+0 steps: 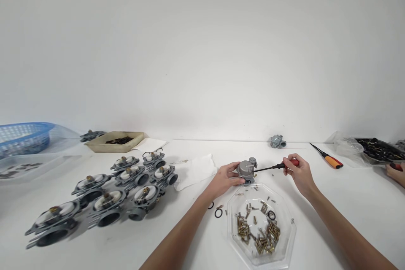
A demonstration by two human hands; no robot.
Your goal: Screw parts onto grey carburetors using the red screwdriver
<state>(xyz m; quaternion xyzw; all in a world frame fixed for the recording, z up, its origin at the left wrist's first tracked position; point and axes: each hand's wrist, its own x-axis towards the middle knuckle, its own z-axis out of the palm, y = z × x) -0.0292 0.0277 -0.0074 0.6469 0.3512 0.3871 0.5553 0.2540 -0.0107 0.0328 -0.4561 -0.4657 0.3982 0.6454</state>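
My left hand (pixel 228 177) grips a grey metal carburetor (pixel 246 169) from its left side, just beyond a clear octagonal tray. In my right hand (pixel 299 173) is a screwdriver (pixel 271 167) with a red and black handle, held nearly level. Its tip reaches the right side of the carburetor; whether it sits in a screw is too small to tell. The clear tray (pixel 292 236) holds many brass screws (pixel 264 242) and a black rubber ring (pixel 271 215). Another black O-ring (pixel 218 212) lies on the table left of the tray.
Several opened carburetors (pixel 107 206) stand at left, near a white cloth (pixel 199 171). Behind them are a beige tray (pixel 114 148) and a blue basket (pixel 28 137). One carburetor (pixel 277 141), orange-handled tools (pixel 332 161) and a tray of black parts (pixel 379 150) lie right, beside another person's hand (pixel 396 174).
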